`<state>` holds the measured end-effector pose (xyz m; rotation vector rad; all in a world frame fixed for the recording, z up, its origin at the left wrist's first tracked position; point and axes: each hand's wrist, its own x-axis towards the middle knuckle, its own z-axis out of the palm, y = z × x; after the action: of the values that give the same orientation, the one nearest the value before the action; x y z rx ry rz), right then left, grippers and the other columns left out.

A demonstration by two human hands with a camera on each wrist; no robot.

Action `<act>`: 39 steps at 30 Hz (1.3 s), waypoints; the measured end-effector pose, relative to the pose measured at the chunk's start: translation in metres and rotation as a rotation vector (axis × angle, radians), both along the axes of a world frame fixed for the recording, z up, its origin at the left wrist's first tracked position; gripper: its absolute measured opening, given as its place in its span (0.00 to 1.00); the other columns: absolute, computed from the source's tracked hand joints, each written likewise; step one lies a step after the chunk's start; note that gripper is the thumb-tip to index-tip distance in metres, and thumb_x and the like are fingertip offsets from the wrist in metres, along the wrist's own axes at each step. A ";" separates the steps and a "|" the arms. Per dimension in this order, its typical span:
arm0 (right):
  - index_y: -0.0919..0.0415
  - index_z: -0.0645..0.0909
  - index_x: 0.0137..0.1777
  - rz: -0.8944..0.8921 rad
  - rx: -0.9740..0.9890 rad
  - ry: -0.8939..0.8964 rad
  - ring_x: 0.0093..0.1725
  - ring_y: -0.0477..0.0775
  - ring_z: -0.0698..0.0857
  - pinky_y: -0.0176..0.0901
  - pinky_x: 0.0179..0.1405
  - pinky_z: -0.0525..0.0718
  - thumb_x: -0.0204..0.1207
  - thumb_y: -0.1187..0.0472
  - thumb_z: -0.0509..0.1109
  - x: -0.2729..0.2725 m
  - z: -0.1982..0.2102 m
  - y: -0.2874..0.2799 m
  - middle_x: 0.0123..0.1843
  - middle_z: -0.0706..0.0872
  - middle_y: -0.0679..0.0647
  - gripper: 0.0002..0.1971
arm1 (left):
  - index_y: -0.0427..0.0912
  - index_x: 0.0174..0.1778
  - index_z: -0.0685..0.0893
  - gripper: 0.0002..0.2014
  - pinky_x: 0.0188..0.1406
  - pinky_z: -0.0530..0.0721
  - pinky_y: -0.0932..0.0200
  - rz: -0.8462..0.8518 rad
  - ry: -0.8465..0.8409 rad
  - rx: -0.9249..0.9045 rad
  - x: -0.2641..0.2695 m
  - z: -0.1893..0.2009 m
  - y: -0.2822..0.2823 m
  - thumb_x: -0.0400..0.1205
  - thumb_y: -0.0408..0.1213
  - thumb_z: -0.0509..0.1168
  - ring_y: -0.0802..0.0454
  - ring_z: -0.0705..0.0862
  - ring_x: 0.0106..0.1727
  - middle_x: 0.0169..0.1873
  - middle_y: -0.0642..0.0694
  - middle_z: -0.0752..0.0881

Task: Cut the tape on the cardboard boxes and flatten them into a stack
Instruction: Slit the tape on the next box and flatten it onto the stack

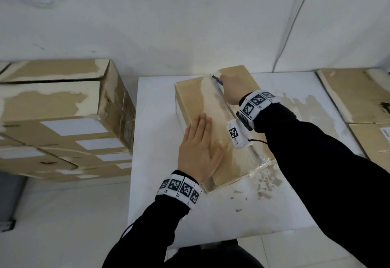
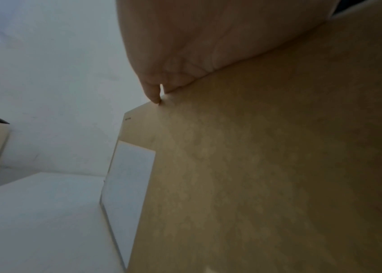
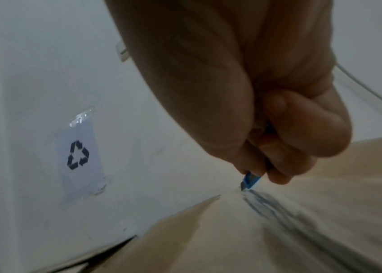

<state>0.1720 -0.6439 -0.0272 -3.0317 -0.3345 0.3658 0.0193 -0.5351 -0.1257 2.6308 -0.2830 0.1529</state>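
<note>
Head view first: we see a cardboard box (image 1: 221,124) lying on a white table (image 1: 274,210), its top seam covered by a strip of clear tape (image 1: 223,101) that runs from the far end toward the near right corner. Our left hand (image 1: 200,151) lies flat on the near left part of the box top, fingers straight and together, pressing it down. Our right hand (image 1: 232,88) is at the far end of the seam, fingers curled round a blue utility knife (image 1: 218,80). In the right wrist view the knife tip (image 3: 246,184) touches the tape at the far edge of the box, and the fingers (image 3: 302,129) wrap tightly round the handle. In the left wrist view the palm rests against the brown cardboard beside a white label (image 2: 129,184) on the box's side. To the left stands a pile of closed boxes (image 1: 63,120); at the right edge lies more cardboard (image 1: 358,97). A recycling sign (image 3: 78,155) is taped to the wall.
</note>
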 end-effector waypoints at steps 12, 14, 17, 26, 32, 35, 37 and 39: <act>0.71 0.66 0.73 -0.009 0.013 -0.053 0.65 0.68 0.78 0.52 0.58 0.74 0.86 0.68 0.49 -0.002 -0.007 0.008 0.66 0.78 0.70 0.18 | 0.37 0.83 0.52 0.40 0.84 0.47 0.50 -0.011 0.032 0.009 0.001 0.000 0.000 0.81 0.61 0.37 0.49 0.43 0.85 0.84 0.42 0.50; 0.72 0.68 0.71 0.012 -0.007 -0.061 0.66 0.67 0.77 0.52 0.61 0.72 0.87 0.68 0.48 0.001 -0.003 0.008 0.68 0.78 0.70 0.17 | 0.37 0.83 0.53 0.39 0.84 0.48 0.50 -0.011 0.034 0.011 0.002 -0.002 -0.001 0.81 0.61 0.37 0.49 0.44 0.85 0.84 0.42 0.50; 0.72 0.70 0.69 0.044 -0.033 -0.073 0.66 0.66 0.77 0.51 0.61 0.72 0.86 0.68 0.48 0.002 -0.001 0.010 0.68 0.78 0.69 0.17 | 0.36 0.83 0.54 0.40 0.84 0.48 0.50 -0.006 0.027 0.002 0.001 -0.002 -0.002 0.81 0.61 0.39 0.48 0.45 0.85 0.84 0.41 0.51; 0.72 0.71 0.69 0.040 -0.088 -0.056 0.67 0.65 0.77 0.49 0.63 0.71 0.87 0.66 0.48 0.000 0.009 0.005 0.68 0.78 0.68 0.17 | 0.36 0.83 0.52 0.42 0.84 0.44 0.53 -0.005 0.057 0.025 0.000 0.004 -0.002 0.78 0.61 0.36 0.48 0.44 0.85 0.84 0.41 0.49; 0.70 0.66 0.73 0.015 -0.063 -0.044 0.62 0.67 0.80 0.52 0.56 0.75 0.85 0.68 0.53 -0.009 -0.009 0.003 0.64 0.80 0.70 0.17 | 0.37 0.84 0.51 0.42 0.84 0.44 0.53 0.009 0.071 0.023 0.000 0.005 -0.003 0.79 0.63 0.34 0.50 0.42 0.85 0.84 0.43 0.49; 0.71 0.68 0.70 0.011 -0.038 -0.073 0.61 0.68 0.80 0.53 0.56 0.75 0.87 0.67 0.50 -0.006 -0.008 0.006 0.63 0.81 0.70 0.16 | 0.37 0.84 0.52 0.42 0.84 0.44 0.53 0.006 0.066 0.012 -0.001 0.004 -0.003 0.79 0.63 0.35 0.50 0.42 0.85 0.84 0.43 0.49; 0.72 0.70 0.69 0.011 -0.024 -0.072 0.62 0.68 0.80 0.53 0.57 0.74 0.87 0.67 0.48 -0.002 -0.005 0.010 0.64 0.80 0.70 0.16 | 0.38 0.84 0.50 0.42 0.83 0.43 0.54 0.004 0.073 0.021 -0.001 0.004 -0.002 0.79 0.63 0.35 0.50 0.41 0.85 0.84 0.43 0.48; 0.72 0.71 0.68 0.017 -0.020 -0.071 0.63 0.68 0.79 0.53 0.58 0.74 0.87 0.67 0.48 -0.002 -0.003 0.012 0.65 0.80 0.70 0.16 | 0.38 0.84 0.50 0.42 0.83 0.42 0.55 0.007 0.073 0.018 -0.001 0.005 -0.003 0.79 0.62 0.35 0.51 0.41 0.85 0.84 0.44 0.47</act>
<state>0.1700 -0.6318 -0.0305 -3.0686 -0.3636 0.2646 0.0181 -0.5380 -0.1205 2.6491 -0.2516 0.0565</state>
